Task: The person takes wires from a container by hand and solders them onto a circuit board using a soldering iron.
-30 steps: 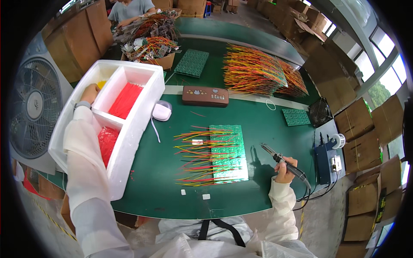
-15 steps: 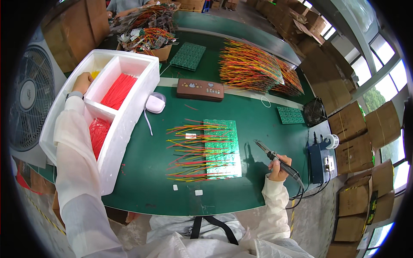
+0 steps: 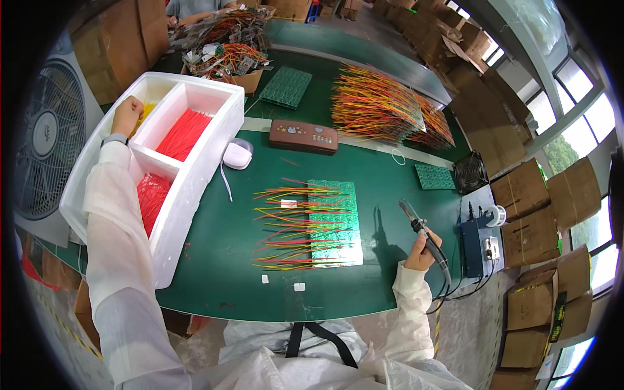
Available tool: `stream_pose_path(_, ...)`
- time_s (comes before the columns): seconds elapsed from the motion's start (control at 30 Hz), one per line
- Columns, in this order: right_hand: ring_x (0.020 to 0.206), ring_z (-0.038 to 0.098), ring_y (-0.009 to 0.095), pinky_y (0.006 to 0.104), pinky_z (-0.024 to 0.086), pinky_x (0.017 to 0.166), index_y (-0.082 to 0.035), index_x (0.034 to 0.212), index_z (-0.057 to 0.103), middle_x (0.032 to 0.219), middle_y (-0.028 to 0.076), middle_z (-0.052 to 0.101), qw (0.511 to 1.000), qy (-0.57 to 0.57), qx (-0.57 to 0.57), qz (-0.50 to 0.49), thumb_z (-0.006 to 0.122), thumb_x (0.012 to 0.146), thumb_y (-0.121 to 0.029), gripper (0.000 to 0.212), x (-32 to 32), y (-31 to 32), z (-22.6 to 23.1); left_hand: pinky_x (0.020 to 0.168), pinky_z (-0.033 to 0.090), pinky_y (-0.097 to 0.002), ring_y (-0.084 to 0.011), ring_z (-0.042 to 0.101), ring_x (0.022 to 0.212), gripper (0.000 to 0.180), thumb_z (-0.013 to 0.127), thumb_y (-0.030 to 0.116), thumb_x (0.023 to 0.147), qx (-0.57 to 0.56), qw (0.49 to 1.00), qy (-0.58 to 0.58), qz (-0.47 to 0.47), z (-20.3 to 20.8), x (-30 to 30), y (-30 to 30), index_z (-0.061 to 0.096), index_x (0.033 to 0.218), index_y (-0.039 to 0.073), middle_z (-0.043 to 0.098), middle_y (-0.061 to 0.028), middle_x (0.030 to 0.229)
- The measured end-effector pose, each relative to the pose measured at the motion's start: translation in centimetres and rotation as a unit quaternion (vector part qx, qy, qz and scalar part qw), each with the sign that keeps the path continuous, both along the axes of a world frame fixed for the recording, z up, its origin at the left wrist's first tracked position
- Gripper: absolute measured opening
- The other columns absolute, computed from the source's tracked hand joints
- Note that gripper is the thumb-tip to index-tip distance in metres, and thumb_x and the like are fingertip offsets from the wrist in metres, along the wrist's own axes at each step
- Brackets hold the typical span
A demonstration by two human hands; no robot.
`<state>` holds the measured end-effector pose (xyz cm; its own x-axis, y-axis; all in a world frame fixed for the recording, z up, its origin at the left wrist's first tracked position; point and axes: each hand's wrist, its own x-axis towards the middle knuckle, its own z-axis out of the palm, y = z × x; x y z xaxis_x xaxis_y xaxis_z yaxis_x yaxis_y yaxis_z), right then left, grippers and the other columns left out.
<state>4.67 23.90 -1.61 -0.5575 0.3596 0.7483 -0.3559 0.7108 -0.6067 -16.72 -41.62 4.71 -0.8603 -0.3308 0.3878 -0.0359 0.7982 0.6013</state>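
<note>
My left hand (image 3: 128, 117) is closed in a fist over the far left compartment of a white foam box (image 3: 207, 170), beside yellow wires (image 3: 147, 112). Its fingertips are hidden, so what they hold does not show. Red wires (image 3: 185, 135) fill the neighbouring compartment, and more red wires (image 3: 153, 198) lie in the nearer one. On the right, my right hand (image 3: 422, 250) grips a soldering iron (image 3: 426, 235), tip pointing up and away above the table. Between the hands lies a green circuit board panel (image 3: 335, 224), with red and yellow wires (image 3: 279, 227) sticking out leftward.
A brown pencil case (image 3: 303, 136) and a pale round-cornered case (image 3: 237, 156) lie beyond the panel. Wired boards (image 3: 377, 104) are piled at the back right. A blue soldering station (image 3: 474, 247) and small black fan (image 3: 470, 172) stand right. Someone's hands (image 3: 188, 18) show at the far left.
My left hand has risen a little, showing more of its closed fingers and the yellow wires. The soldering iron has shifted right and turned more upright in my right hand.
</note>
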Motion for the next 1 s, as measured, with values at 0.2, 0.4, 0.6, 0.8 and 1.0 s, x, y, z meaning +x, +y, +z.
stream_pose_path(0.2,0.046,0.038,0.006,0.0186,0.030,0.040,-0.002,0.096,0.044,0.060,0.000,0.043,0.967,-0.030,-0.237,0.091,0.050,0.085,-0.033,0.033,-0.3,-3.6,2.0,0.057,0.044,-0.0263,-0.0165,0.056,0.059,0.009,0.047,0.006,0.079,0.031,0.999,0.017,-0.011,-0.6,0.0,-0.3,0.053,0.074,0.001,0.057,-0.0093,0.065)
stream_pose_path(0.4,0.049,0.041,0.007,0.0194,0.033,0.043,-0.004,0.091,0.045,0.062,0.002,0.045,0.965,-0.031,-0.235,0.111,0.048,0.086,-0.033,0.030,-5.7,-5.0,2.7,0.056,0.045,-0.0278,-0.0177,0.057,0.056,0.012,0.049,0.011,0.078,-0.014,1.000,0.007,0.015,0.5,0.6,0.1,0.054,0.074,0.001,0.059,-0.0108,0.067)
stream_pose_path(0.6,0.054,0.043,0.006,0.0184,0.035,0.046,-0.005,0.093,0.047,0.066,0.002,0.047,0.963,-0.044,-0.261,0.061,0.047,0.087,-0.026,0.022,-7.3,-5.5,1.9,0.071,0.044,-0.0337,-0.0316,0.057,0.076,0.017,0.050,0.014,0.073,-0.070,0.996,-0.018,0.051,0.3,0.6,0.6,0.059,0.075,0.000,0.060,-0.0178,0.078)
stream_pose_path(0.8,0.054,0.043,0.006,0.0170,0.035,0.044,-0.005,0.098,0.046,0.066,0.002,0.046,0.971,-0.037,-0.227,0.058,0.045,0.088,-0.025,0.023,-6.7,-5.5,2.2,0.070,0.044,-0.0336,-0.0303,0.058,0.076,0.016,0.051,0.015,0.071,-0.085,0.992,-0.073,0.056,1.0,1.0,1.2,0.059,0.074,0.001,0.060,-0.0180,0.078)
stream_pose_path(1.0,0.053,0.042,0.006,0.0167,0.034,0.043,-0.004,0.102,0.045,0.065,0.002,0.046,0.970,-0.035,-0.220,0.093,0.045,0.088,-0.026,0.025,-6.8,-5.6,1.6,0.069,0.044,-0.0342,-0.0307,0.057,0.074,0.016,0.051,0.017,0.075,-0.098,0.993,0.034,0.051,1.5,1.7,1.6,0.057,0.079,0.002,0.060,-0.0169,0.078)
